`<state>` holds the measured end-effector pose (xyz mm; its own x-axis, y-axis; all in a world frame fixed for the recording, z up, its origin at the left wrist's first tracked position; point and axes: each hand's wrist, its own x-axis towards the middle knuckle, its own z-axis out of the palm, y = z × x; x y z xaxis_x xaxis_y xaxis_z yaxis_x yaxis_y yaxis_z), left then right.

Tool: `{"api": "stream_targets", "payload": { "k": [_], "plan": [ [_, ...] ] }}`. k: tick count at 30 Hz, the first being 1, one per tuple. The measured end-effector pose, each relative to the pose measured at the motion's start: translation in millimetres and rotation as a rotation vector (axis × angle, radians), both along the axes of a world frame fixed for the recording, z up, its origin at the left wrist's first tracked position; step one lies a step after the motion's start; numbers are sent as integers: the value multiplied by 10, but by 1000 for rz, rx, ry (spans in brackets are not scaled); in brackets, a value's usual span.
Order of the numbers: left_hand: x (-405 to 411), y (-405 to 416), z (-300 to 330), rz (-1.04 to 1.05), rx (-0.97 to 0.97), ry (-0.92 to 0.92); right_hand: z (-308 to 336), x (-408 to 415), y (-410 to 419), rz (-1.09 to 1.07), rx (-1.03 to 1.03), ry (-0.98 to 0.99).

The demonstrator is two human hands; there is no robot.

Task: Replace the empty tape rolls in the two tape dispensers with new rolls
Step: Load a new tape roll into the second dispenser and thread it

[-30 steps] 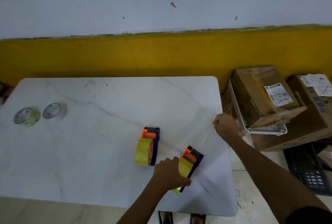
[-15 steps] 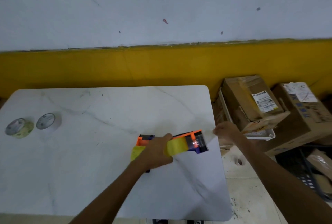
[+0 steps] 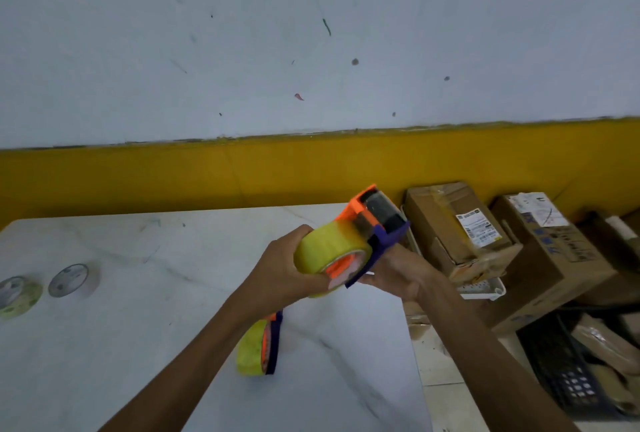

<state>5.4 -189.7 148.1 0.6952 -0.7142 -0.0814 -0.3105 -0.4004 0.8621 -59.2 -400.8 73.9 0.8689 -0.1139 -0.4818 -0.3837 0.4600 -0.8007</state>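
Observation:
I hold an orange and purple tape dispenser [image 3: 375, 223] up above the white marble table [image 3: 104, 345]. A full yellow tape roll [image 3: 329, 251] sits in it. My left hand [image 3: 284, 272] wraps around the roll from the left. My right hand [image 3: 398, 272] grips the dispenser's purple frame from below on the right. A second dispenser with a yellow roll [image 3: 258, 350] lies on the table beneath my left forearm. Two nearly spent rolls, one greenish [image 3: 17, 294] and one white [image 3: 74, 279], lie flat at the table's left edge.
Cardboard boxes [image 3: 460, 230] and a larger carton [image 3: 550, 251] are stacked on the floor right of the table, with a white tray [image 3: 485, 289] under the first. A dark crate [image 3: 571, 376] stands nearer. A yellow-banded wall runs behind.
The dispenser has been lifted off the table and tilted upward. My right hand came in from the table's right edge and took hold of its frame. The camera tipped upward.

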Motion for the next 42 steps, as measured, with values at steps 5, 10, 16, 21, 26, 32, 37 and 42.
{"api": "stream_targets", "payload": {
  "k": [5, 10, 16, 21, 26, 32, 37, 42],
  "plan": [
    [-190, -151, -15, 254, -140, 229, -149, -57, 316, -248, 216, -187],
    [-270, -445, -464, 557, 9, 404, -658, -317, 804, -536, 533, -90],
    [-406, -539, -1232, 652, 173, 630, -1284, -570, 1204, -677, 599, 167],
    [-569, -485, -1648, 644, 302, 631, -1596, -681, 1337, -700, 651, 303],
    [-604, -467, -1808, 635, 313, 642, -1772, -721, 1323, -759, 716, 332],
    [-658, -408, -1885, 585, 350, 602, -1787, -916, 1160, -568, 254, 638],
    [-657, -430, -1814, 547, 433, 584, -1480, -844, 675, -456, -269, 665],
    [-549, -395, -1530, 509, 497, 364, -884, -380, 384, -188, -532, 417]
  ]
}}
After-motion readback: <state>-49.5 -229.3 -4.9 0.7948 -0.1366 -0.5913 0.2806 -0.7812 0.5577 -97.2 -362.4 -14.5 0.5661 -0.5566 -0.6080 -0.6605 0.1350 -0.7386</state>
